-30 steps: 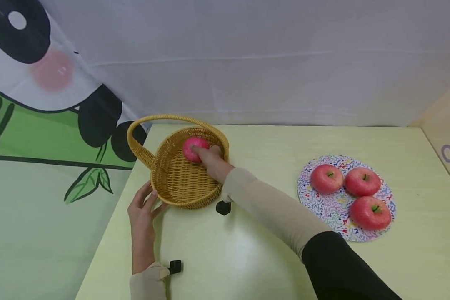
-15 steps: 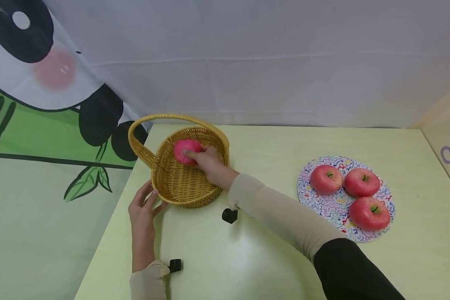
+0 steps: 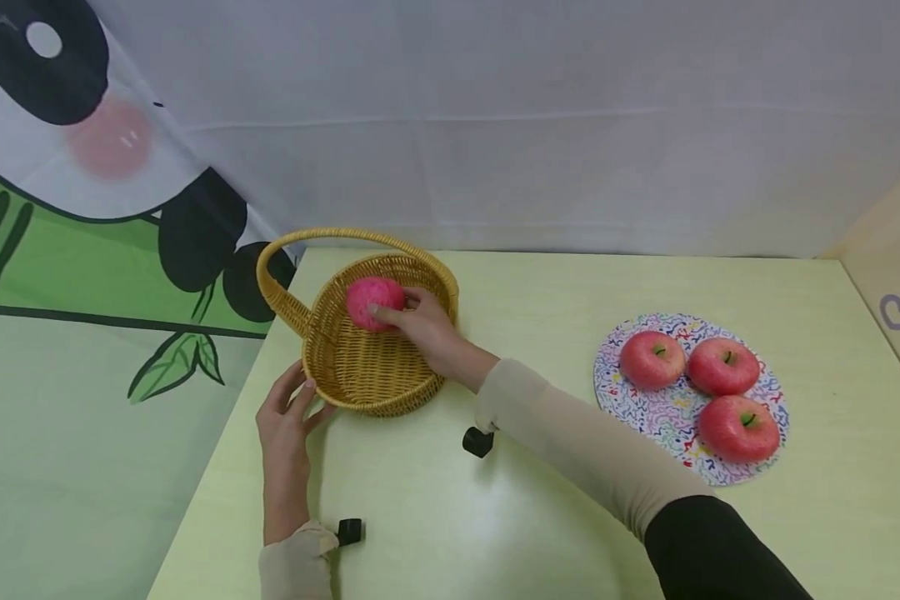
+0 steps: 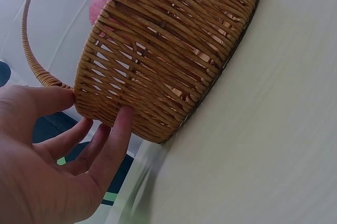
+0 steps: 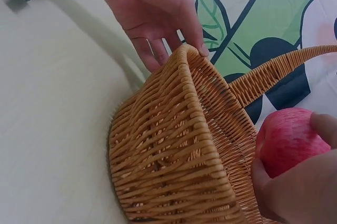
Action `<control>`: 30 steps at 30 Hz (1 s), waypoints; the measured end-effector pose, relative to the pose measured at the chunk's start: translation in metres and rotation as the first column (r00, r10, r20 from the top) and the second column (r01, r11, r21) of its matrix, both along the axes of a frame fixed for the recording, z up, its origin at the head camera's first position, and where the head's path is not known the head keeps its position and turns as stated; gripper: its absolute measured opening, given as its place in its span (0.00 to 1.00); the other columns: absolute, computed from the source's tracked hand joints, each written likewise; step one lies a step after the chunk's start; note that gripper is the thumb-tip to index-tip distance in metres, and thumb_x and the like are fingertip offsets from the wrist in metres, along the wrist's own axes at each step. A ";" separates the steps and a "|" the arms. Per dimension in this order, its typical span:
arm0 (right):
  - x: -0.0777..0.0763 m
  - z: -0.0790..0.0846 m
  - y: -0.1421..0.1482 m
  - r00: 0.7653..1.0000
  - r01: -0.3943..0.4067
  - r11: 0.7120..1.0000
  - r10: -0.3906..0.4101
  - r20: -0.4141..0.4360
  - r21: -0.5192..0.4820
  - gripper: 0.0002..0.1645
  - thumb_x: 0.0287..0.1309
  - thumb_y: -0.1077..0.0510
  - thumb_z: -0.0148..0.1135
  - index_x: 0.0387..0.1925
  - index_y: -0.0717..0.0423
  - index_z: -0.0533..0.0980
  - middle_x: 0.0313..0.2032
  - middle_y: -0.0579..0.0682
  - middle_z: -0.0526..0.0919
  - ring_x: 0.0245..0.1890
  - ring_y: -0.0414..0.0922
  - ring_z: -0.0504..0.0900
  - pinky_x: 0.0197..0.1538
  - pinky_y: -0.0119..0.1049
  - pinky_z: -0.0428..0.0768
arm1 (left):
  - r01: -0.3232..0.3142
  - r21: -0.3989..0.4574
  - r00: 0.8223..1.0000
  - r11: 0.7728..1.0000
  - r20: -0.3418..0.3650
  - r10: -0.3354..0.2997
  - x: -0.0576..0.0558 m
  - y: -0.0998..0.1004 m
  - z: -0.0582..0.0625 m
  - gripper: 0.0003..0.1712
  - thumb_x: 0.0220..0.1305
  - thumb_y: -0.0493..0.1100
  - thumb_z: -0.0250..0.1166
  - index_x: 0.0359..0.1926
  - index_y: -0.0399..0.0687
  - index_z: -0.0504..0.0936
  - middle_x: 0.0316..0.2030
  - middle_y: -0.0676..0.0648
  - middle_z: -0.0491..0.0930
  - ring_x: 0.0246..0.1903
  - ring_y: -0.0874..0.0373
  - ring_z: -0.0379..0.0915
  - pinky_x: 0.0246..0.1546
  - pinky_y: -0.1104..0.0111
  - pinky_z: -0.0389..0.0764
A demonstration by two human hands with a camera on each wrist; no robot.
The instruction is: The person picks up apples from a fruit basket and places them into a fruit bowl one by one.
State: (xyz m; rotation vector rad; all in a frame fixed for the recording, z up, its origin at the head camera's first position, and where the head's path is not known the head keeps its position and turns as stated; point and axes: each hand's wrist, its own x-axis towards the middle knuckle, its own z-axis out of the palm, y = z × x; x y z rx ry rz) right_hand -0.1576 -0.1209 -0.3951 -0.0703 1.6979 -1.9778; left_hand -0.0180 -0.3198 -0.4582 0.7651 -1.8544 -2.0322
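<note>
A woven wicker basket (image 3: 371, 367) with a tall hoop handle (image 3: 356, 236) stands at the table's back left. My right hand (image 3: 431, 333) grips a pinkish-red apple (image 3: 372, 302) over the basket's opening, thumb on its near side. In the right wrist view the apple (image 5: 289, 140) is at rim level. On the basket's near left side, my left hand (image 3: 281, 417) holds the rim and wall with spread, bent fingers. The left wrist view shows those fingertips on the weave (image 4: 158, 50), and the hand's lower part close to the camera.
A round patterned plate (image 3: 660, 425) with three red apples (image 3: 723, 364) sits on the right of the pale table (image 3: 540, 308). A white cloth (image 3: 532, 167) hangs behind. A printed cartoon backdrop (image 3: 82, 250) lies to the left.
My right hand, gripping the apple, has shifted the apple left and raised it in the basket, while the forearm moved right and nearer. My left hand stays at the basket's side.
</note>
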 end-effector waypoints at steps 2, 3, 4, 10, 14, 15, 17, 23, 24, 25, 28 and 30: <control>0.001 0.000 0.003 1.000 -0.015 1.000 0.015 -0.026 0.021 0.48 0.63 0.53 0.74 0.77 0.56 0.60 0.72 0.57 0.70 0.67 0.51 0.76 0.73 0.47 0.77 | 0.000 -0.001 1.000 1.000 0.001 0.000 0.000 0.000 0.000 0.26 0.75 0.45 0.64 0.72 0.54 0.76 0.63 0.53 0.75 0.59 0.57 0.76 0.43 0.69 0.91; 0.002 0.001 0.004 0.999 -0.022 0.999 0.023 -0.043 0.035 0.49 0.62 0.53 0.75 0.78 0.55 0.60 0.72 0.56 0.70 0.68 0.52 0.76 0.73 0.47 0.77 | -0.001 -0.001 1.000 1.000 0.002 0.001 0.000 0.000 0.000 0.26 0.75 0.45 0.64 0.72 0.54 0.76 0.63 0.53 0.75 0.59 0.57 0.76 0.43 0.69 0.91; 0.003 0.002 0.005 0.997 -0.031 0.998 0.035 -0.066 0.059 0.49 0.62 0.52 0.75 0.78 0.54 0.60 0.73 0.56 0.70 0.69 0.52 0.75 0.73 0.47 0.77 | -0.004 -0.002 1.000 1.000 0.005 0.004 0.001 0.000 0.000 0.26 0.75 0.46 0.64 0.71 0.54 0.76 0.64 0.53 0.75 0.59 0.57 0.76 0.43 0.69 0.91; 0.009 0.008 0.013 0.975 -0.118 0.985 0.139 -0.175 0.126 0.51 0.60 0.51 0.77 0.79 0.48 0.59 0.74 0.53 0.68 0.69 0.54 0.75 0.70 0.49 0.80 | -0.005 -0.007 1.000 1.000 0.019 0.005 0.001 -0.001 0.002 0.27 0.75 0.48 0.65 0.72 0.56 0.76 0.65 0.53 0.74 0.60 0.57 0.76 0.43 0.70 0.90; 0.013 0.011 0.018 0.957 -0.173 0.977 0.197 -0.213 0.127 0.49 0.60 0.51 0.77 0.78 0.45 0.62 0.74 0.51 0.68 0.68 0.53 0.76 0.65 0.48 0.83 | -0.002 -0.010 1.000 1.000 0.029 0.003 0.001 -0.001 0.003 0.28 0.74 0.49 0.65 0.72 0.57 0.75 0.66 0.53 0.74 0.60 0.58 0.76 0.44 0.70 0.90; 0.014 0.012 0.020 0.952 -0.186 0.975 0.209 -0.222 0.124 0.48 0.60 0.51 0.77 0.77 0.45 0.63 0.74 0.50 0.68 0.68 0.53 0.76 0.64 0.48 0.84 | -0.002 -0.008 1.000 1.000 0.031 0.002 0.001 -0.001 0.003 0.28 0.74 0.49 0.65 0.72 0.56 0.75 0.66 0.53 0.74 0.60 0.58 0.76 0.44 0.70 0.90; 0.017 0.014 0.024 0.941 -0.213 0.970 0.236 -0.244 0.116 0.48 0.60 0.52 0.77 0.76 0.43 0.64 0.74 0.49 0.68 0.69 0.53 0.75 0.63 0.47 0.85 | 0.000 -0.006 0.999 1.000 0.035 0.000 0.001 -0.001 0.003 0.28 0.74 0.49 0.65 0.73 0.56 0.75 0.66 0.53 0.73 0.60 0.59 0.76 0.44 0.70 0.90; 0.026 0.015 0.032 0.898 -0.293 0.952 0.304 -0.317 0.084 0.49 0.59 0.55 0.77 0.77 0.43 0.62 0.74 0.48 0.66 0.71 0.55 0.73 0.60 0.43 0.88 | 0.002 -0.011 0.999 1.000 0.036 -0.001 0.001 -0.001 0.003 0.28 0.75 0.49 0.65 0.73 0.56 0.75 0.67 0.51 0.73 0.59 0.59 0.76 0.44 0.70 0.90; 0.027 0.015 0.033 0.892 -0.304 0.950 0.312 -0.326 0.078 0.49 0.59 0.56 0.77 0.77 0.43 0.62 0.74 0.48 0.66 0.71 0.54 0.73 0.60 0.42 0.87 | 0.002 -0.011 0.999 1.000 0.036 -0.002 0.001 0.000 0.003 0.28 0.75 0.49 0.65 0.73 0.56 0.75 0.67 0.51 0.73 0.59 0.59 0.76 0.44 0.70 0.90; 0.028 0.015 0.034 0.887 -0.314 0.947 0.320 -0.333 0.073 0.50 0.59 0.57 0.77 0.77 0.43 0.61 0.74 0.47 0.66 0.71 0.54 0.73 0.61 0.42 0.87 | 0.001 -0.010 0.999 1.000 0.036 -0.001 0.001 -0.001 0.004 0.28 0.75 0.49 0.65 0.73 0.56 0.75 0.67 0.51 0.73 0.59 0.59 0.76 0.44 0.70 0.90; 0.030 0.016 0.038 0.879 -0.334 0.940 0.335 -0.340 0.063 0.51 0.58 0.58 0.77 0.77 0.42 0.61 0.74 0.48 0.66 0.71 0.54 0.74 0.62 0.42 0.86 | 0.001 -0.007 0.999 1.000 0.041 -0.001 0.001 -0.001 0.004 0.28 0.75 0.49 0.64 0.73 0.56 0.75 0.67 0.52 0.73 0.59 0.59 0.76 0.45 0.70 0.90; 0.031 0.017 0.041 0.877 -0.347 0.936 0.348 -0.331 0.064 0.50 0.58 0.58 0.77 0.77 0.41 0.61 0.73 0.48 0.66 0.70 0.54 0.75 0.62 0.43 0.87 | 0.001 -0.005 0.999 1.000 0.045 -0.001 0.000 -0.001 0.004 0.28 0.75 0.49 0.64 0.73 0.56 0.74 0.67 0.52 0.73 0.59 0.59 0.76 0.45 0.70 0.90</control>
